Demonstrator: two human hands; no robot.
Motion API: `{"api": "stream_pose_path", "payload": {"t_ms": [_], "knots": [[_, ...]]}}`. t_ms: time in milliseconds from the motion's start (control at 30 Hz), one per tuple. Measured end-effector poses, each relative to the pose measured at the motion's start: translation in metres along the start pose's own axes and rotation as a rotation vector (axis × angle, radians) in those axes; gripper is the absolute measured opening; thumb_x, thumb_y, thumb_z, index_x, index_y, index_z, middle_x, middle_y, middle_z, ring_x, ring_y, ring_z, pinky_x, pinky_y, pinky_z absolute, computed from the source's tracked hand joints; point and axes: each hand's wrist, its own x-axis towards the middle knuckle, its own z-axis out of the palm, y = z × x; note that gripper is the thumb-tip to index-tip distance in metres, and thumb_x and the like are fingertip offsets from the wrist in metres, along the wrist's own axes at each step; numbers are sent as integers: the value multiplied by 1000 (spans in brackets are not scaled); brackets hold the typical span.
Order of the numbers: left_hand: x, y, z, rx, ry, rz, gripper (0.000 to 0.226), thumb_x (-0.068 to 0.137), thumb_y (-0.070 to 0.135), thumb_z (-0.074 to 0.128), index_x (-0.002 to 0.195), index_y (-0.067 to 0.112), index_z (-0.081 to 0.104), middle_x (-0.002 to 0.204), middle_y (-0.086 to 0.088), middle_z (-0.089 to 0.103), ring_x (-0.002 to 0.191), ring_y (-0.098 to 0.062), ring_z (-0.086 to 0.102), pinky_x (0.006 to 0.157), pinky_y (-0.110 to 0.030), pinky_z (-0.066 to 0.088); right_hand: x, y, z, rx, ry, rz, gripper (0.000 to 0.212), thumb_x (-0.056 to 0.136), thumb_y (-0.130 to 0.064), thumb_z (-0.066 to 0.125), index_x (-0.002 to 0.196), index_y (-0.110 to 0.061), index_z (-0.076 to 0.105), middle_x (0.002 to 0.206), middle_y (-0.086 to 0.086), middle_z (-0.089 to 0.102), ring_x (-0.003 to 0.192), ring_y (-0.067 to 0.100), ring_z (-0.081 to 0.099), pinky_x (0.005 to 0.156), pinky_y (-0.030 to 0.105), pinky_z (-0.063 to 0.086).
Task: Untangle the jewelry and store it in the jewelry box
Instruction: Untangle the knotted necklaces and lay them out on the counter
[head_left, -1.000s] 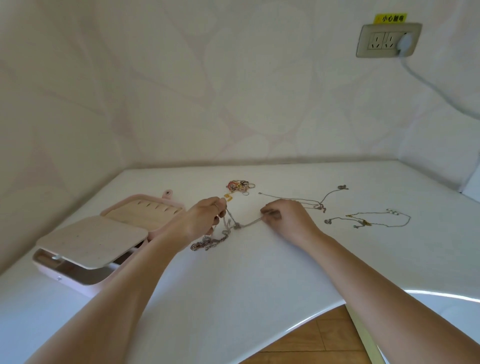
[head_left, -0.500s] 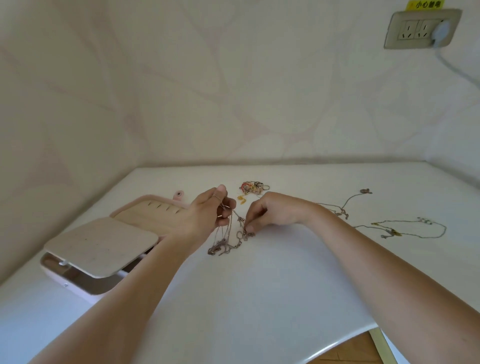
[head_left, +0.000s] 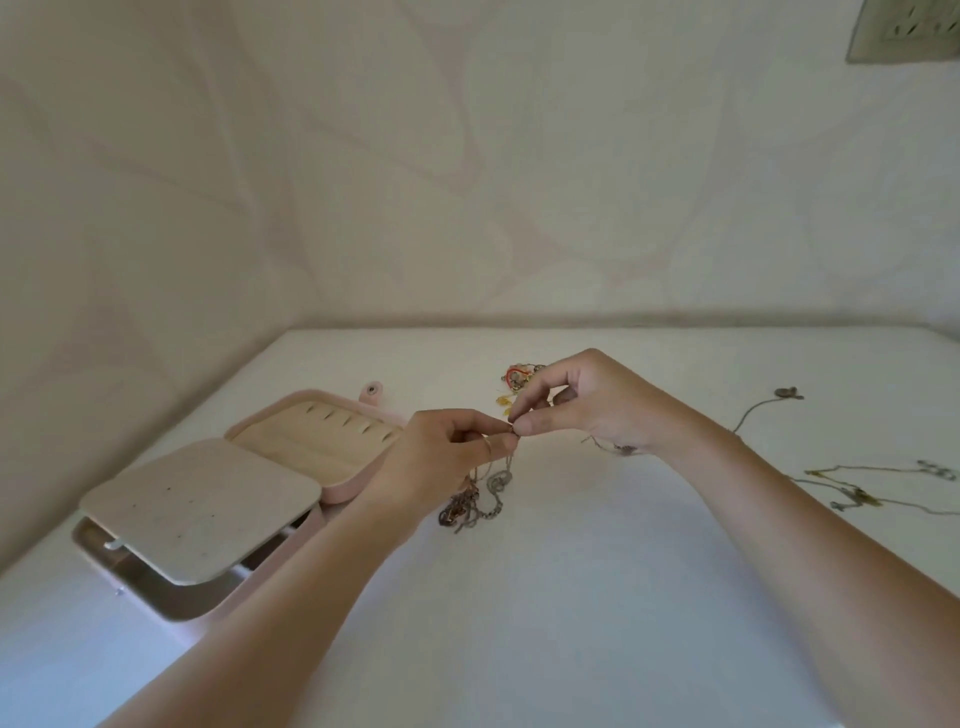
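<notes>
The left hand (head_left: 441, 457) and the right hand (head_left: 587, 405) pinch together 1 tangled chain (head_left: 480, 499), which hangs down beside the open jewelry box (head_left: 218, 499).

table (head_left: 571, 597): smooth, white, faint sheen | jewelry box (head_left: 332, 488) at 9 o'clock: pink leather-like shell, matt cream velvety lining | chains (head_left: 480, 499): thin shiny metal, silver and coppery | wall (head_left: 415, 182): matt patterned paper
</notes>
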Motion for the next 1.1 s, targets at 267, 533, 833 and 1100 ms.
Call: {"api": "stream_pose_path", "payload": {"t_ms": [267, 533, 833, 1100], "knots": [[-2, 2, -2, 87, -5, -70, 7, 75, 19, 78, 81, 19, 74, 54, 13, 60, 49, -4, 43, 55, -20, 34, -1, 6, 10, -222, 46, -64, 9, 85, -15, 69, 80, -22, 67, 54, -22, 51, 50, 1, 42, 54, 14, 32], [0, 4, -7, 69, 21, -65, 5, 78, 20, 74, 76, 18, 71, 50, 13, 47, 44, -3, 37, 52, -20, 33, -1, 4, 11, -18, 118, -56, 12, 99, -14, 46, 89, -17, 53, 73, 4, 57, 57, 12, 39, 58, 26, 36], [-3, 12, -8, -241, -21, 10, 16, 89, 11, 59, 74, 14, 58, 60, 5, 29, 50, -8, 23, 47, -19, 15, -2, 0, 8, -16, 79, -52, 8, 82, -29, 71, 89, -24, 70, 68, 26, 53, 56, 15, 34, 63, 25, 27], [-5, 17, -7, -398, -8, -25, 19, 94, 9, 47, 78, 13, 56, 79, 4, 67, 54, -5, 38, 47, -16, 28, -4, -4, 8, 98, 198, -96, 5, 81, -16, 72, 85, -18, 74, 60, 12, 64, 43, 9, 36, 57, 22, 34]]}}
